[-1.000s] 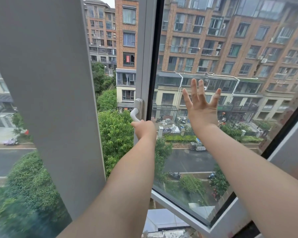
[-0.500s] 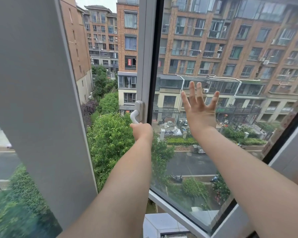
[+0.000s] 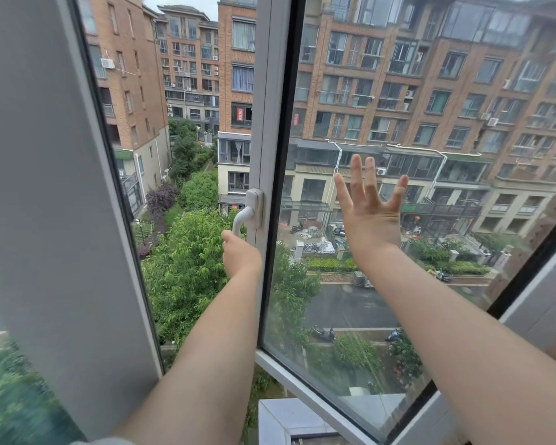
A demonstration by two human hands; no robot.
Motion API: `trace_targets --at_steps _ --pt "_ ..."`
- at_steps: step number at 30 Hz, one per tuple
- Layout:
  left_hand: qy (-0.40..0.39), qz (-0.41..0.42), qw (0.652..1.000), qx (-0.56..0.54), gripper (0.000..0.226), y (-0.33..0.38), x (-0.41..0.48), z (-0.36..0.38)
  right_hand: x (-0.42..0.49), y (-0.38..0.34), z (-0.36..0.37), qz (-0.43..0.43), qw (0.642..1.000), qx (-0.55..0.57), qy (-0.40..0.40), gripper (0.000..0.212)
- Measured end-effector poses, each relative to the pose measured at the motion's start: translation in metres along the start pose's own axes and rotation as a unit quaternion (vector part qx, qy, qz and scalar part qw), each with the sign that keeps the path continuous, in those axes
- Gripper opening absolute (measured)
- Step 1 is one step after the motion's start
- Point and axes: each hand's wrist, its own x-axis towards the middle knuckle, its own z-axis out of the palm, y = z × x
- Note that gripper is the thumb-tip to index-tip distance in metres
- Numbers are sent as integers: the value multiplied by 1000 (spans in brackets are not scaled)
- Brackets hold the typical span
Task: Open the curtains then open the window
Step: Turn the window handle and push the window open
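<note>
**A:** White-framed window (image 3: 272,91) stands swung outward. The gap is on its left side, next to the grey mullion (image 3: 45,203). No curtains in view, so I judge that step done.

**B:** Hands?

**A:** Left hand (image 3: 240,256) is curled round the lower end of the handle (image 3: 243,216), fingers mostly hidden behind the knuckles. Right hand (image 3: 369,210) is spread, fingers straight, palm toward the glass (image 3: 463,284). It looks flat on the pane, but I can't confirm contact.

**B:** Failure modes?

**A:** 3, all my judgement.
1. Reach: both arms are stretched well forward, with treetops (image 3: 187,268) far below in the gap. More push means more lean over the sill.
2. Grip: the left hand holds only the tip of the handle. If it slips or a gust hits, the window swings free and slams its stop.
3. Load: a palm push mid-pane flexes the glass instead of the frame.

**B:** Fix?

**A:** Full grip on the handle and drive with the left hand only. Right hand goes to the frame edge or comes off. Stop before the arms lock straight.
</note>
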Motion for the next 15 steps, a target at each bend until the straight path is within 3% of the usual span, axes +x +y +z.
trace_targets --at_steps 5,9,13,15 --pt "-5 -4 1000 -13 30 -2 -7 4 -1 -1 6 2 1000 -3 -3 111" --pt "19 -58 987 -149 21 28 -40 9 2 0 4 1 1000 -6 -3 110" --pt "-12 -164 943 -289 19 57 -39 9 0 2 3 -10 1000 -17 -18 109" --pt "-41 -216 901 -375 18 68 -37 2 -3 3 2 -9 1000 -18 -18 109"
